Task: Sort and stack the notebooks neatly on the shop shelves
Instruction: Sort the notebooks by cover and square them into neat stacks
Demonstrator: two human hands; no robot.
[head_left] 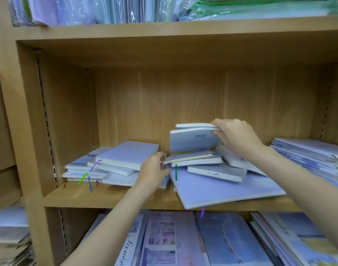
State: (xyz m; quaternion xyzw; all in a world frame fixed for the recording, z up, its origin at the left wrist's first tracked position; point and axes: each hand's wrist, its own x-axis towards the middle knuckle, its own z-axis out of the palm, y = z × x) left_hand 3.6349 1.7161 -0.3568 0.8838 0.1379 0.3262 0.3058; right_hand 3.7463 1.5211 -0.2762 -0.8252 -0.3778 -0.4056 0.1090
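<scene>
Left pile (pixel 114 164) on the middle shelf (pixel 110 196): loose, skewed, ribbons hanging out. Left hand (pixel 154 170) pinches the edges of mid-heap notebooks (pixel 193 159), steadying them. Right hand (pixel 235 137) is clamped on two small notebooks (pixel 193 136), lifted clear of the heap. Looks like mid-sort, pulling same-size ones. Next: probably set them squarely on a matching pile; right stack (pixel 310 154) is already tidy.

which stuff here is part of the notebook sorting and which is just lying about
In the job:
- right hand gripping raised notebooks
- left hand at middle pile
- large notebook
- left pile

Lying about:
- wrapped packs above
- magazines below
</scene>
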